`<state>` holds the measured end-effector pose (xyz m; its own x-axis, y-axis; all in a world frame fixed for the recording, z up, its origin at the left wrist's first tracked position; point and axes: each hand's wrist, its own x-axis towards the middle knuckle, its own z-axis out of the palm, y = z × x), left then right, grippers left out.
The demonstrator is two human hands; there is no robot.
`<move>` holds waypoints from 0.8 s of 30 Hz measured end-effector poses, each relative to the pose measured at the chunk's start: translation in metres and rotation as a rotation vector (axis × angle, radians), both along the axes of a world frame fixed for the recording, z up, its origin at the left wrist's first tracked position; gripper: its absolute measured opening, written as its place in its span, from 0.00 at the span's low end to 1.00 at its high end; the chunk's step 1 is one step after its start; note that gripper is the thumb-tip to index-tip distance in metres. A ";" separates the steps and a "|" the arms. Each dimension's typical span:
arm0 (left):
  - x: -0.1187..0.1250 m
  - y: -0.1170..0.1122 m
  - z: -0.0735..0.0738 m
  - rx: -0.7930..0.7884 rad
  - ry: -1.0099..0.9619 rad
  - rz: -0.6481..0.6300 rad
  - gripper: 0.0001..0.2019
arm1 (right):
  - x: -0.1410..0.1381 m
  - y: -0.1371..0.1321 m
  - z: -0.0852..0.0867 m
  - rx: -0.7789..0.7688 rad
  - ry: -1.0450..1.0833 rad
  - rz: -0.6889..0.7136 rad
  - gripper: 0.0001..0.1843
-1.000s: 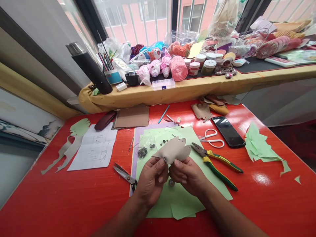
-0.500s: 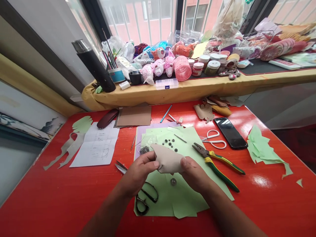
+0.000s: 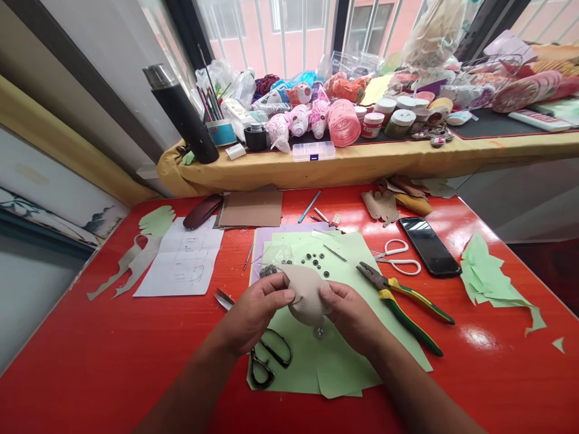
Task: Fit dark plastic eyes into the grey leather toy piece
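A beige piece of leather [image 3: 306, 294] is held up over green paper [image 3: 348, 367], bent and bulging toward me. My left hand [image 3: 260, 307] pinches its left side between thumb and fingers. On its right side, my right hand [image 3: 346, 307] grips the edge, thumb in front. Just behind the leather lie several small dark snap parts [image 3: 315, 261] and a clear plastic bag [image 3: 277, 260] of dark bits. A small round clear-and-metal piece [image 3: 319, 332] shows below the leather. Black-handled scissors [image 3: 262, 367] lie partly under my left forearm.
Pliers [image 3: 384, 286], white-handled scissors [image 3: 398, 256] and a phone [image 3: 429, 246] lie to the right. Left are a printed sheet [image 3: 185, 265] and a glasses case [image 3: 202, 211]. A crowded windowsill with a black thermos [image 3: 183, 117] borders the red table [image 3: 113, 361] at the back.
The leather, held flatter before, is now bent into a rounded bulge. My right hand has come a little closer to my left. The whole view has shifted slightly.
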<state>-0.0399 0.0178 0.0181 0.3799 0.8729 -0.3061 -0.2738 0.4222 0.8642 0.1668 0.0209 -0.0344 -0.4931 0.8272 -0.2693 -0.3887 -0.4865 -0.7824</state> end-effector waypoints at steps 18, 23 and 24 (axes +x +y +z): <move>0.004 -0.007 -0.015 -0.122 -0.195 -0.033 0.20 | 0.005 0.001 0.002 -0.033 -0.084 0.010 0.25; 0.007 -0.008 -0.020 -0.132 -0.258 -0.023 0.18 | 0.005 0.001 0.000 -0.055 -0.082 -0.014 0.24; 0.008 -0.009 -0.020 -0.141 -0.285 -0.017 0.17 | 0.005 0.002 0.000 -0.058 -0.081 -0.021 0.24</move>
<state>-0.0323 0.0090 -0.0024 0.4818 0.8223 -0.3030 -0.4883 0.5390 0.6864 0.1716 0.0225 -0.0345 -0.4502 0.8192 -0.3553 -0.3364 -0.5243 -0.7823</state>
